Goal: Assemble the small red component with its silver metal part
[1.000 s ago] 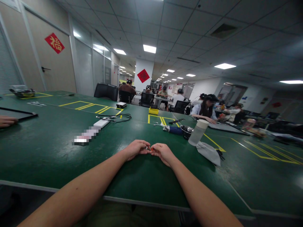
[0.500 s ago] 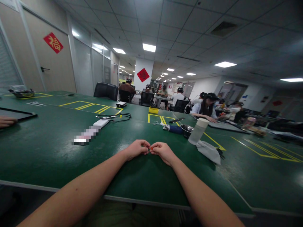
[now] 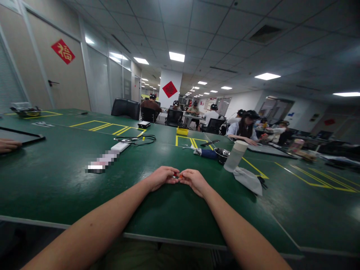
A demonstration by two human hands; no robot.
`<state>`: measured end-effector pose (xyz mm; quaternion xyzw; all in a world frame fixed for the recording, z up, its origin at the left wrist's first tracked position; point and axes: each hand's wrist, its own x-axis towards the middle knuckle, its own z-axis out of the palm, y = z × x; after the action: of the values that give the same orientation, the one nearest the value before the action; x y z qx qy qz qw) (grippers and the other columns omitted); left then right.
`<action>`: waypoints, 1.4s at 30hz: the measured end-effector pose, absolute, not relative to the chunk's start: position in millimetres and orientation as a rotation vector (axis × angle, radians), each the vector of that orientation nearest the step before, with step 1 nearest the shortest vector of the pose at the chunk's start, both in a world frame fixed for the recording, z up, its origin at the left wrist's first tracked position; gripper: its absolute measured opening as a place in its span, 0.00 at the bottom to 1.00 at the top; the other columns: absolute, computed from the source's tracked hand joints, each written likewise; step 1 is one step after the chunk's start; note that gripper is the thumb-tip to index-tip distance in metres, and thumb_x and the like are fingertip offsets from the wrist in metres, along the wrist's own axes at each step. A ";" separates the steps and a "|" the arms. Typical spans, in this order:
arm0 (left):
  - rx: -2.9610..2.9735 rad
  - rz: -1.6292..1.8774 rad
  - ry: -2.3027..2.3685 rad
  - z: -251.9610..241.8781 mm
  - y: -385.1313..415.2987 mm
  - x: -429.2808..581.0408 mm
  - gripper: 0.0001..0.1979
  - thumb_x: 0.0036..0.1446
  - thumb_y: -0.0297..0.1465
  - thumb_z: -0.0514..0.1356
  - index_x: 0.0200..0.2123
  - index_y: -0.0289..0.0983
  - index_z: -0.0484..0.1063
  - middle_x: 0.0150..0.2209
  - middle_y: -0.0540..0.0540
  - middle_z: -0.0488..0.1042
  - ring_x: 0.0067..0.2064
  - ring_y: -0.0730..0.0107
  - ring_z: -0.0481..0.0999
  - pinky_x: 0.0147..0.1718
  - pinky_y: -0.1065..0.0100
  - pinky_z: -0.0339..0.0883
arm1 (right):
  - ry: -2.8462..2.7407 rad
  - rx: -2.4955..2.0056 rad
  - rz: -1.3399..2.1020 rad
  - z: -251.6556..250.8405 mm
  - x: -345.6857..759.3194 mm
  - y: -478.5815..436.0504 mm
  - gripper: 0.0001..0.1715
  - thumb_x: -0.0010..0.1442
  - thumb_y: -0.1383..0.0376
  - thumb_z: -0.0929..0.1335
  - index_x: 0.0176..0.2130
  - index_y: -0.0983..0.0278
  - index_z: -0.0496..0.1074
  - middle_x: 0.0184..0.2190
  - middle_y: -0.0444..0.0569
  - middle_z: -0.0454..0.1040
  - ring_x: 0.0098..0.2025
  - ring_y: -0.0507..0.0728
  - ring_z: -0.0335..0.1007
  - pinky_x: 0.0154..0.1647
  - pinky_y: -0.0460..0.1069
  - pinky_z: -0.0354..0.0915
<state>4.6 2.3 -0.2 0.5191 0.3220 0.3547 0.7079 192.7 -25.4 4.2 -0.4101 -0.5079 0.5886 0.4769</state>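
My left hand and my right hand meet just above the green table, fingertips almost touching. Both are closed in a pinch. Between them shows a small red-orange object, mostly covered by the fingers; its kind is too small to make out. One bit of red lies at the left fingertips and an orange bit at the right ones. Whether it is one piece or two I cannot tell.
Left of my hands lie a white power strip and black cables. On the right stand a frosted bottle, a metal bowl and a grey cloth pouch. A yellow box sits farther back. A co-worker's hand rests at far left.
My fingers have shifted slightly around the small object, and a little more red shows at the left fingertips. The arms stay in nearly the same place.
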 end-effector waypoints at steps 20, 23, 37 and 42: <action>1.171 0.813 0.746 -3.0 1.7 7.6 0.17 0.49 0.20 0.58 0.44 0.29 0.72 0.36 0.38 0.78 0.30 0.72 0.78 0.34 0.71 0.73 | -1.240 -0.995 1.449 -4.2 193.3 -22.2 0.08 0.45 0.69 0.74 0.29 0.68 0.74 0.27 0.49 0.76 0.30 0.52 0.74 0.37 0.48 0.70; 1.144 0.809 0.741 -5.3 3.9 6.9 0.18 0.48 0.20 0.58 0.45 0.29 0.72 0.35 0.37 0.78 0.31 0.71 0.78 0.34 0.70 0.73 | -1.214 -0.992 1.469 -3.5 194.0 -21.9 0.04 0.48 0.69 0.72 0.29 0.69 0.74 0.29 0.51 0.76 0.31 0.53 0.75 0.36 0.47 0.70; 1.486 0.872 0.753 -5.7 -0.9 4.1 0.15 0.45 0.23 0.61 0.40 0.32 0.73 0.32 0.46 0.75 0.26 0.79 0.71 0.27 0.75 0.65 | -1.205 -0.979 1.472 -7.7 194.4 -18.6 0.07 0.44 0.74 0.69 0.29 0.69 0.74 0.31 0.52 0.78 0.31 0.52 0.75 0.35 0.47 0.70; 1.457 0.935 0.736 -8.9 1.0 5.9 0.15 0.45 0.22 0.61 0.39 0.33 0.71 0.31 0.48 0.73 0.25 0.79 0.71 0.25 0.75 0.64 | -1.252 -0.980 1.450 -8.3 193.4 -19.2 0.08 0.43 0.73 0.72 0.29 0.68 0.73 0.28 0.50 0.77 0.29 0.52 0.74 0.34 0.46 0.70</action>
<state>5.9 1.0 -8.9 0.6256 0.3163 0.4014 0.5895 193.4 -19.2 -8.3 -0.4009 -0.5121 0.5931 0.4747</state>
